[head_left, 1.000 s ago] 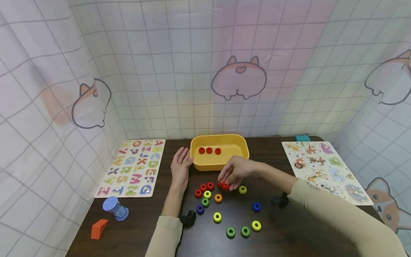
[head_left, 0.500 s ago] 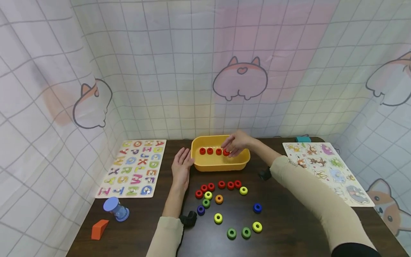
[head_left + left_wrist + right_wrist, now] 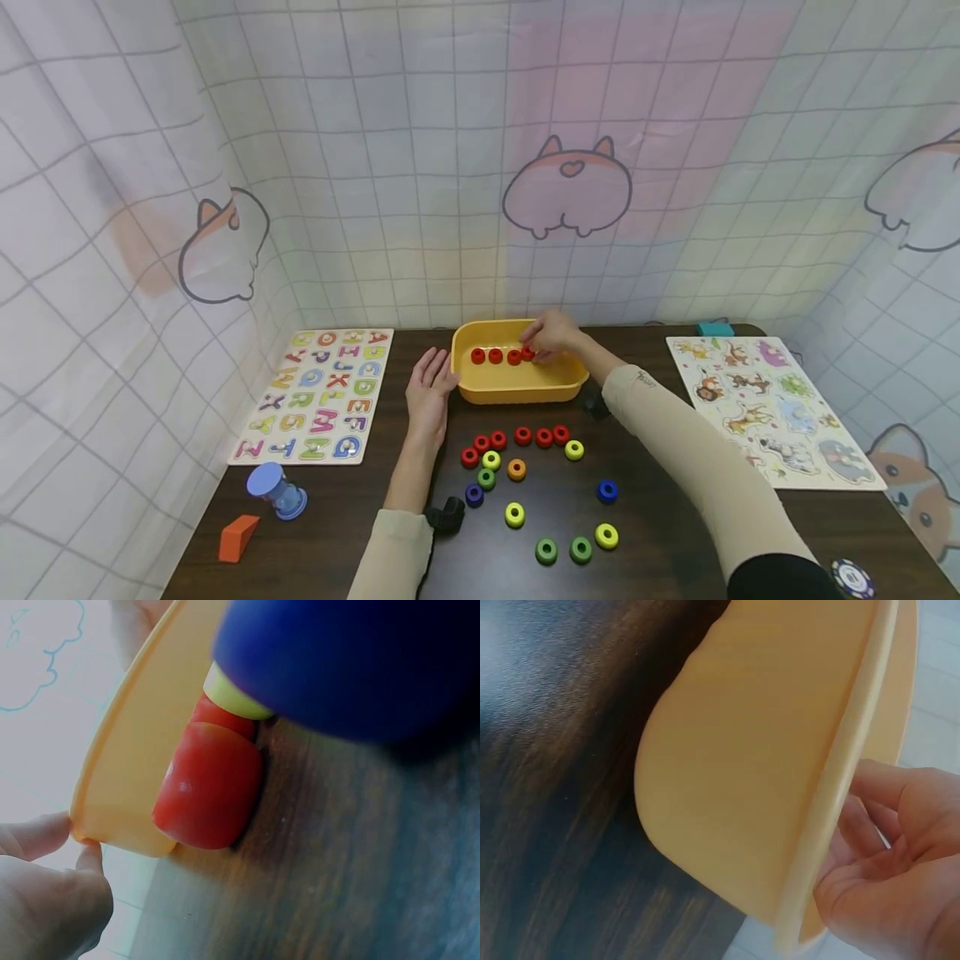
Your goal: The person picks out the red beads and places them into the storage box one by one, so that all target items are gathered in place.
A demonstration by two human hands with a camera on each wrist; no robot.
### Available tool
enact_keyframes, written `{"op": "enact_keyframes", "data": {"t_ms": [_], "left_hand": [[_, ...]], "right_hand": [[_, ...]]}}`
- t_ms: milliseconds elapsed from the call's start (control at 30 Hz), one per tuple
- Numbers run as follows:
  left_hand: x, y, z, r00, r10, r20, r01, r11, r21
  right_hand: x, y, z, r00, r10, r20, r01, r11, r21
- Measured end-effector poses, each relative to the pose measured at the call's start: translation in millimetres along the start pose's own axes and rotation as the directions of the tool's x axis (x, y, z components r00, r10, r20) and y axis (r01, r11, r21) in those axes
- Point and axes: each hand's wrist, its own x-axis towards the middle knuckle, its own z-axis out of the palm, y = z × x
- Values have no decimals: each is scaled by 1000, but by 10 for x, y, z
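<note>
In the head view a yellow plastic tray [image 3: 517, 396] stands at the back of the dark table, with a row of red rings [image 3: 496, 356] inside. My left hand [image 3: 429, 396] is at its left end, thumb and a finger pinching the rim, as the left wrist view shows. My right hand [image 3: 553, 335] reaches over the tray's right side and pinches a red ring [image 3: 527, 353] at the end of the row. In the right wrist view, the tray wall [image 3: 735, 772] hides the fingertips and that ring.
Loose red rings [image 3: 522, 436] lie in front of the tray, with yellow, green, blue and orange rings [image 3: 516, 470] nearer. An alphabet board [image 3: 315, 392] and blue hourglass-shaped piece [image 3: 277, 492] are left, an orange block [image 3: 238, 537] nearer. An animal puzzle board [image 3: 780, 417] lies right.
My right hand has moved from the red rings on the table into the tray with a red ring, now at the row's end. The left hand stays at the tray's left rim.
</note>
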Motion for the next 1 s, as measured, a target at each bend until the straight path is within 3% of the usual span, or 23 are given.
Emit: {"op": "enact_keyframes", "data": {"t_ms": [133,333,533,700,867,1000], "left_hand": [[1,-18,15,1000,-11,-3,11,1000,-10],[21,-13,22,1000,-9,-11,9,1000,-6],[16,-7,21,1000,-14,-19,14,1000,4],[13,-3,20,1000,-9,-16,9,1000,-1],[9,-5,32,1000,-17,-9,17,1000,0],[0,1,21,1000,-21,-1,21,1000,2]], "right_hand": [[-153,-15,-48,999,-37,-4,37,999,17],[-503,-143,-155,979,-204,6,204,979,18],[-858,-184,-177,951,-294,96,294,956,11],[-1114,-102,-128,938,-284,199,292,956,-9],[-1325,73,-63,928,-196,316,243,963,-118],[-1403,215,22,930,-147,338,233,945,-229]]}}
